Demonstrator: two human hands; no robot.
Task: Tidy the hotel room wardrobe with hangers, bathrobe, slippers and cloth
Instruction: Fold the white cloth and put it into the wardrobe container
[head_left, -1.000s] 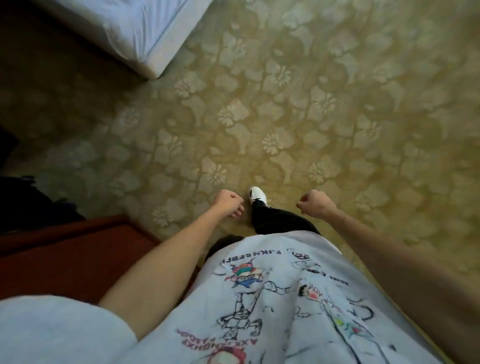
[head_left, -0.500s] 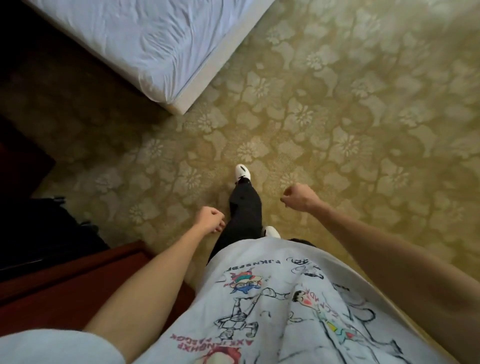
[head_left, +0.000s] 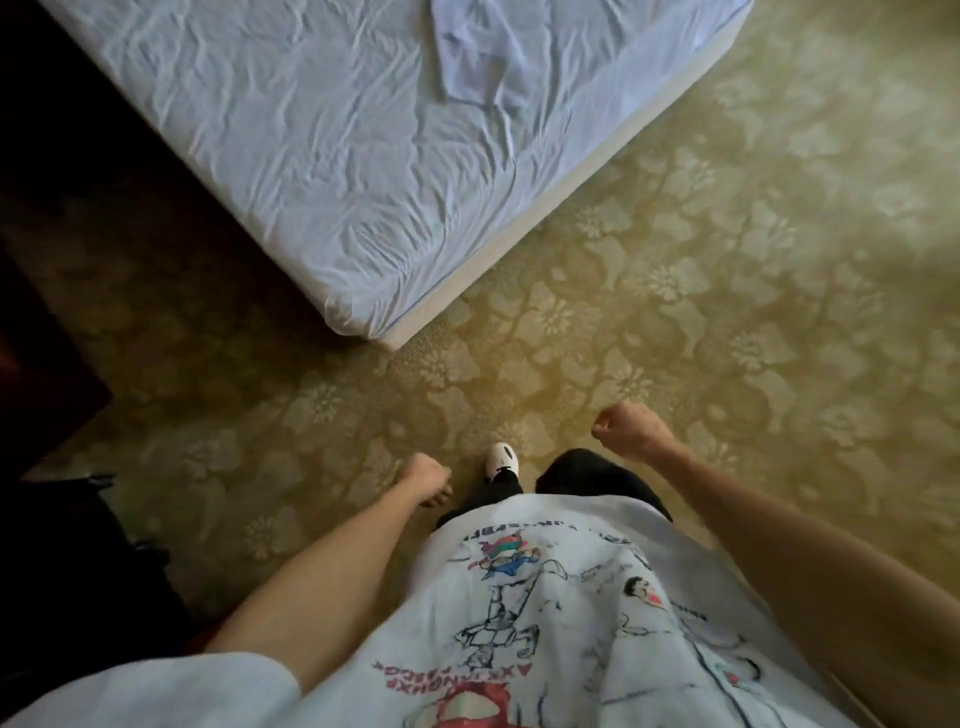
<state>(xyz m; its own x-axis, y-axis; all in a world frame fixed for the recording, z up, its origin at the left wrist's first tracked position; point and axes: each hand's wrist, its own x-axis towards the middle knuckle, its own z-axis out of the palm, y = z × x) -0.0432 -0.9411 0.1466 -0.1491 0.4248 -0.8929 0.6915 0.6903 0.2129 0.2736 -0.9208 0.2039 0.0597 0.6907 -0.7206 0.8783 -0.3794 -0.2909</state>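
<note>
Task items: no hangers, bathrobe, slippers in view; a loose pale cloth (head_left: 483, 57) lay crumpled on the bed (head_left: 291, 171), near its far edge, toward the right side.
Left hand (head_left: 427, 477): fingers curled into a loose fist, holding nothing, hung over the carpet (head_left: 727, 291) just left of the shoe.
Right hand (head_left: 626, 430): also fisted, nothing in it, raised a bit further fwd than the left, well apart from the bed.
Bed: wrinkled pale-blue sheet, near corner pointed toward the person, corner close to centre of view.
Shoe (head_left: 503, 459): white, one foot fwd on the carpet btwn the two hands; dark trousers (head_left: 592, 475) above it.
Shirt (head_left: 545, 613): white tee w/ cartoon print, filled the bottom of view.
Carpet: olive-gold w/ floral pattern, ran under everything.
Left edge: dark furniture (head_left: 47, 364), too dim to tell what.
</note>
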